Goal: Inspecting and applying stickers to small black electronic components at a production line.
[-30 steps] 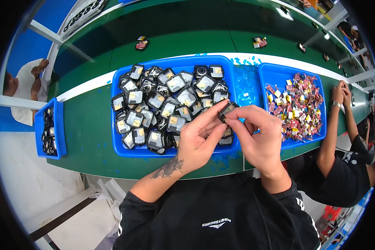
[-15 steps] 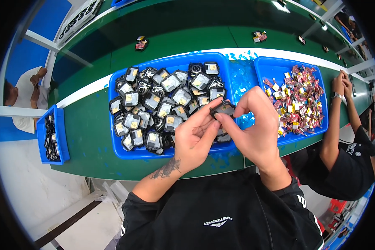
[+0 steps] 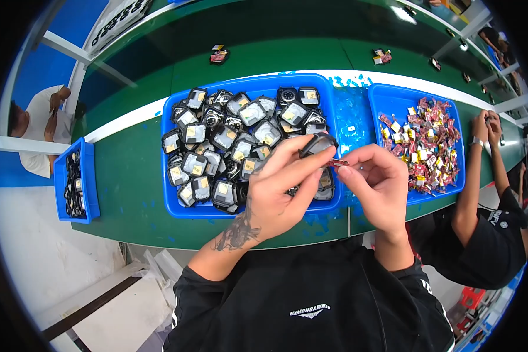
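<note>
Over the right edge of a blue bin full of black square watch cases, my two hands meet. My left hand is closed on one black watch case, tilted up between fingers and thumb. At its lower edge, my right hand pinches a small red circuit board between thumb and forefinger. Whether the board is still joined to the case is hidden by my left fingers. A second blue bin, to the right, holds a heap of small red boards with white and yellow parts.
Blue scraps litter the green bench between the bins. A narrow blue bin of dark parts stands at the left. Small part clusters lie on the green surface beyond the white strip. A co-worker's hands are at the right.
The watch case has tipped up in my left hand. My right hand has shifted right and lower, and a red board now shows between its fingertips. The view has shifted slightly.
</note>
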`<state>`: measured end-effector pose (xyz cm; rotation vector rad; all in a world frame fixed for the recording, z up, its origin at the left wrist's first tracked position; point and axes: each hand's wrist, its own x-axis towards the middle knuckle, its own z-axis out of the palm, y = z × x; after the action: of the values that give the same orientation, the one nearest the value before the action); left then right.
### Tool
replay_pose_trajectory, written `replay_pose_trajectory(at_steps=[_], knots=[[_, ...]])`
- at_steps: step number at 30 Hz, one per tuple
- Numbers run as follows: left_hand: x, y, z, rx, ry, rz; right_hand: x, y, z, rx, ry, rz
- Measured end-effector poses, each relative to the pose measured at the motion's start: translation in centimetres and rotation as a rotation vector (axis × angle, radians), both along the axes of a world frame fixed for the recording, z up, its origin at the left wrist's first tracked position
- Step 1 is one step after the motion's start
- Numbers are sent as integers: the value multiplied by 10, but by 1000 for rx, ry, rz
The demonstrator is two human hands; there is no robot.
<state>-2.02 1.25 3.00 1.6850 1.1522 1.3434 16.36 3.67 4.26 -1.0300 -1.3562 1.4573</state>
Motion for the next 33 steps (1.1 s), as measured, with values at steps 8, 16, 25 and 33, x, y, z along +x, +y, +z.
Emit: replay_pose_trajectory(at_steps=[8,16,25,33], knots=[[-1,0,-10,248,217,50,4,-3,7,-76,73,105],[-8,-4,-11,-29,46,-124,16,2,9,-87,-146,222],[1,-1,-13,-416,-204,-115,14,-1,6,-135,-165,128],[0,-3,-13,-507,-546,-199,-1,-6,-9,137,-256,-82]])
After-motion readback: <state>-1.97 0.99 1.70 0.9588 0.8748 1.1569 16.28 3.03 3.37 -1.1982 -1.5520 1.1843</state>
